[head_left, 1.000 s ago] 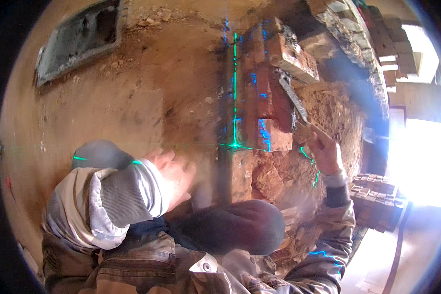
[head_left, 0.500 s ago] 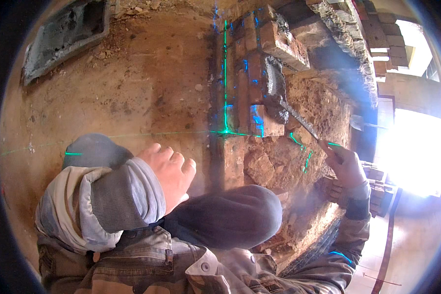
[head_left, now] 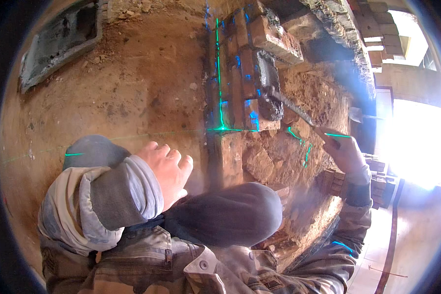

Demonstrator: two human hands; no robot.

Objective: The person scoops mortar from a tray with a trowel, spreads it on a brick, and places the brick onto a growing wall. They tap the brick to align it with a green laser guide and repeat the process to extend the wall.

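My right hand grips the handle of a trowel whose blade, loaded with dark mortar, lies on the red brick course. My left hand rests with fingers curled on my dark-trousered knee, holding nothing. Green and blue laser lines cross on the bricks. A brick with mortar on it sits at the far end of the course.
A grey mortar tub lies on the dirt floor at upper left. Stacked bricks stand at upper right, more bricks beside a bright doorway on the right. Rubble and earth fill the space right of the course.
My right hand has drawn down and toward me, and the trowel blade now lies lower on the course. My left hand has slid slightly forward on my knee.
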